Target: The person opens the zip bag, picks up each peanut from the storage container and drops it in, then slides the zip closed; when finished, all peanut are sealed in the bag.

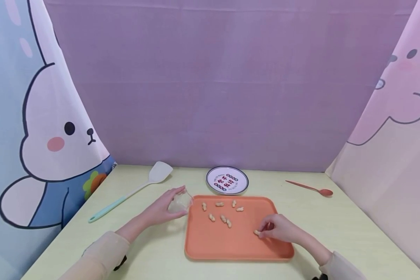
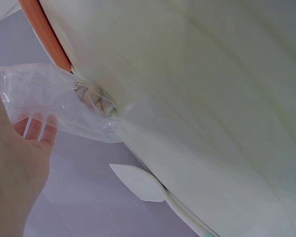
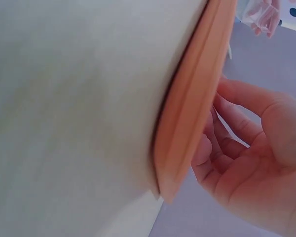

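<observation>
My left hand grips a clear plastic bag just off the left edge of the orange tray. In the left wrist view, a few peanuts show in the bottom of the bag. Over the tray's right side, my right hand pinches a peanut between thumb and fingertips, at or close to the tray's surface. Several other peanuts lie scattered over the tray's left and back half. The right wrist view hides that pinched peanut behind the tray's rim.
Behind the tray stands a white plate with red lettering and a dark rim. A spatula with a mint handle lies at the left. At the back right is a red spoon. A purple cloth hangs behind the table.
</observation>
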The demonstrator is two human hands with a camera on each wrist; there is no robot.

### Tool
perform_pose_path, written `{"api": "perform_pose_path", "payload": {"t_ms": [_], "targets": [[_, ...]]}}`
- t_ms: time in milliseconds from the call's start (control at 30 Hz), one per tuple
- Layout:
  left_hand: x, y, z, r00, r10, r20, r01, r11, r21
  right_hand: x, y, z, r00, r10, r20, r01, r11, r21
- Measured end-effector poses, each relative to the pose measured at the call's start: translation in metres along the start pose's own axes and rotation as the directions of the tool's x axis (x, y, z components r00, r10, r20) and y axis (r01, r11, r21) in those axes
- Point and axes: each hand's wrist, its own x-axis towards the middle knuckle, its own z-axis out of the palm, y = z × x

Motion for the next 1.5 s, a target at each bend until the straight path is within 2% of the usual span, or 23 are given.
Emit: {"api": "perform_pose_path", "payload": {"t_ms": [333,667,900,1033,1267,1500], "targets": [[0.000,0.001,-0.001,1.000,-0.001,0.005,0.001,1.000,-0.004,0.016,-0.010,-0.001,1.000,-0.010,-0.024,0.010,1.000,0.011],[0.000,0.002,-0.001,1.000,0.005,0.008,-0.005,1.000,-0.019,0.048,-0.033,0.009,0.991,-0.008,-0.131,0.010,1.000,0.012],[-0.001,0.002,-0.001,1.000,-0.001,-0.001,0.001,1.000,-0.022,0.071,-0.053,0.014,0.991,0.020,-0.130,-0.014,0.999,0.047],[-0.001,0.001,-0.001,1.000,-0.004,-0.002,0.004,1.000,-0.028,0.085,-0.065,0.019,0.993,-0.009,-0.122,0.020,0.996,0.092],[-0.001,0.001,-0.001,1.000,-0.006,-0.007,0.006,1.000,-0.027,0.111,-0.081,0.032,0.984,-0.040,-0.171,0.076,0.975,0.211],[-0.001,0.002,-0.002,1.000,-0.010,-0.007,0.010,1.000,-0.024,0.132,-0.096,0.049,0.981,-0.084,-0.176,0.125,0.964,0.235]]}}
